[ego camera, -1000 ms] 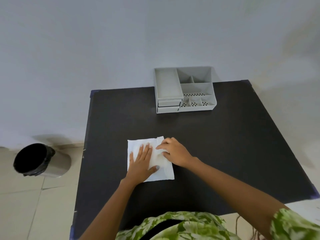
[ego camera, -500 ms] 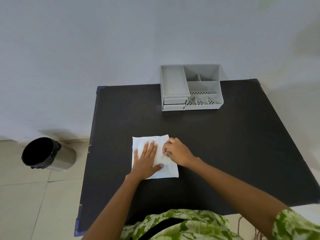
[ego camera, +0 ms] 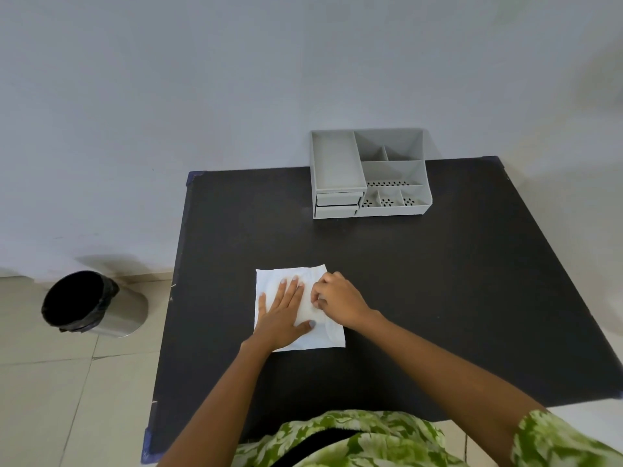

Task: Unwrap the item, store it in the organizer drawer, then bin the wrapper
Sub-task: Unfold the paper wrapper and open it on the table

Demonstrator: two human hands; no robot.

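Unwrapping step in hand. White wrapper [ego camera: 332, 335] lies flat on near middle of black desk [ego camera: 438, 298]. Left hand [ego camera: 281, 313] spread wide, palm pressing wrapper down. Right hand [ego camera: 338, 298] curled, fingertips pinching wrapper's right part. Item itself hidden. Next, likely: peel fold open. Organizer [ego camera: 371, 173] far side, drawers closed; bin [ego camera: 91, 303] on floor, left.

A single wide-angle view from the person's head looks forward and steeply down over the square black surface [ego camera: 438, 298], close enough that both forearms reach in from the bottom edge. The pale grey wall [ego camera: 202, 96] fills the upper half of the frame, bent by the lens. Tiled beige floor [ego camera: 50, 382] shows at lower left.
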